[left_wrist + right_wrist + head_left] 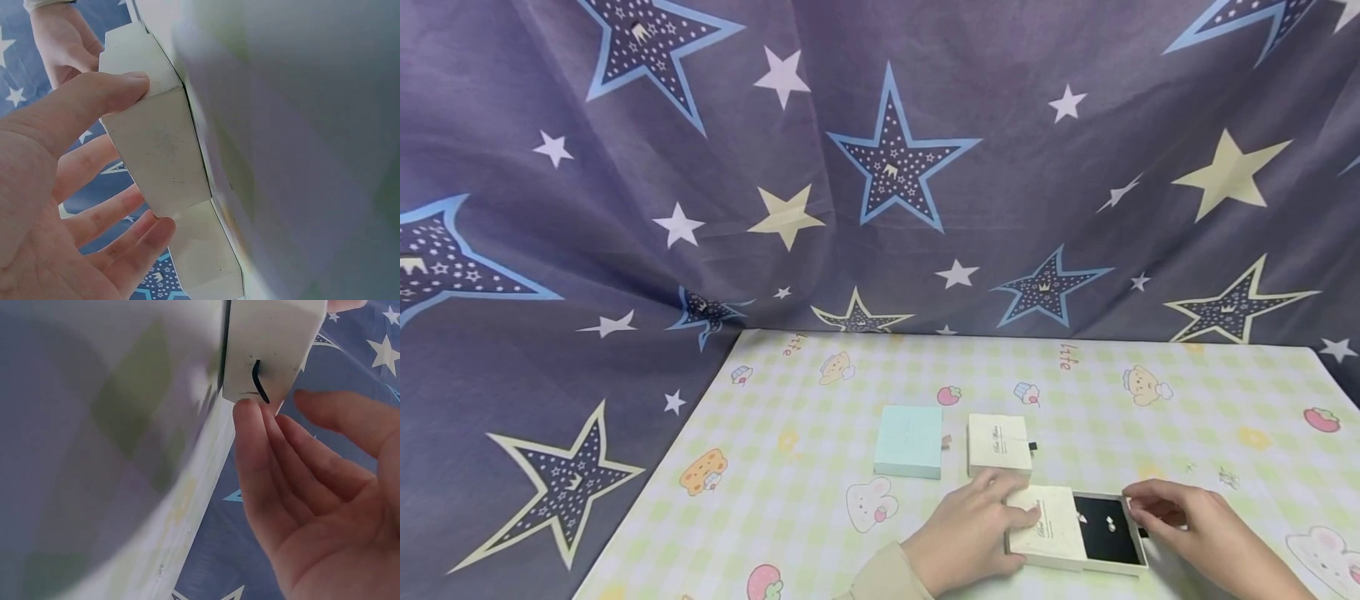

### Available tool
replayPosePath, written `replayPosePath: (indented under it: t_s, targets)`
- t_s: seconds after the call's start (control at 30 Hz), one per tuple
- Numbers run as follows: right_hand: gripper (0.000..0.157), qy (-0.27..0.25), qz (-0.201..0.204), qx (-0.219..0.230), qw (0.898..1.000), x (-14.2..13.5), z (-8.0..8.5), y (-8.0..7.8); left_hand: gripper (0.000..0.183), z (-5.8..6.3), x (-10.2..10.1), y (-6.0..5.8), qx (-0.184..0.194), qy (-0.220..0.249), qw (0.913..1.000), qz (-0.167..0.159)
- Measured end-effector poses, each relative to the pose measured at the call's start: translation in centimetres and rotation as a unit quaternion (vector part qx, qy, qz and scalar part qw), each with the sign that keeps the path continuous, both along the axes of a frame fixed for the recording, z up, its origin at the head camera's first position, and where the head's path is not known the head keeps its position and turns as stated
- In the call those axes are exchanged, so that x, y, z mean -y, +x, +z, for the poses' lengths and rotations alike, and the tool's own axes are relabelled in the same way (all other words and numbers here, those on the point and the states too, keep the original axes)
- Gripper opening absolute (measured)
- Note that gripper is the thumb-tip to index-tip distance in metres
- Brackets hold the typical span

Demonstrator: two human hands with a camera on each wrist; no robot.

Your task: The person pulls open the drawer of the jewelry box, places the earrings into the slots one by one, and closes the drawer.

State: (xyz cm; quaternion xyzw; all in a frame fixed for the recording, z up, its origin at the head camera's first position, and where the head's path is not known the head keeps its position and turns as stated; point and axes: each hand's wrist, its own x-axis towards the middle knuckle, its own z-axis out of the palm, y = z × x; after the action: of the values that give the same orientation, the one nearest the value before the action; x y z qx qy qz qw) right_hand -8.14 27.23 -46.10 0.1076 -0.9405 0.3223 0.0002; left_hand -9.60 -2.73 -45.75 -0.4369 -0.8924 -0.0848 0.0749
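A cream jewelry box (1051, 540) lies at the front of the table, its drawer (1108, 546) slid out to the right. Small earrings (1111, 524) sit on the drawer's black lining. My left hand (966, 529) grips the box sleeve at its left end, the thumb pressed on the near side in the left wrist view. By the drawer's right end is my right hand (1202, 529). In the right wrist view its fingertips touch the end's far corner, and the thumb stands apart from the black ribbon tab (260, 382).
Behind the open box lies another cream box (1000, 442) with a black tab. A mint-green box (908, 442) with a ribbon tab is left of it. Small shiny pieces (1228, 477) lie on the checked cloth at the right. A starry curtain (925, 250) hangs behind the table.
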Motion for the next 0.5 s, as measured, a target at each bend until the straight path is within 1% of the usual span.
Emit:
replayPosePath:
  t_s: [0.1,0.17,0.33,0.43,0.5]
  targets:
    - [0.017,-0.016,0.015,0.011,1.000,-0.3,-0.2,0.0,0.051,0.0,0.0,0.0,0.001,0.001,1.0000,-0.001]
    - [0.018,-0.022,0.018,0.025,0.999,-0.4,-0.2,0.0,0.051,0.0,0.0,0.0,-0.001,0.002,1.0000,-0.001]
    - [0.027,-0.026,0.003,0.108,0.994,-0.9,-0.2,-0.3,0.050,0.2,0.0,0.1,-0.005,0.006,1.0000,-0.003]
    - [0.028,-0.036,0.014,0.129,0.991,-1.3,-0.3,-0.4,0.051,0.3,0.0,0.1,-0.001,0.006,1.0000,-0.002]
    - [0.030,-0.050,0.030,0.138,0.989,-1.6,-0.4,-0.4,0.051,0.4,0.0,0.2,0.003,0.005,1.0000,-0.001]
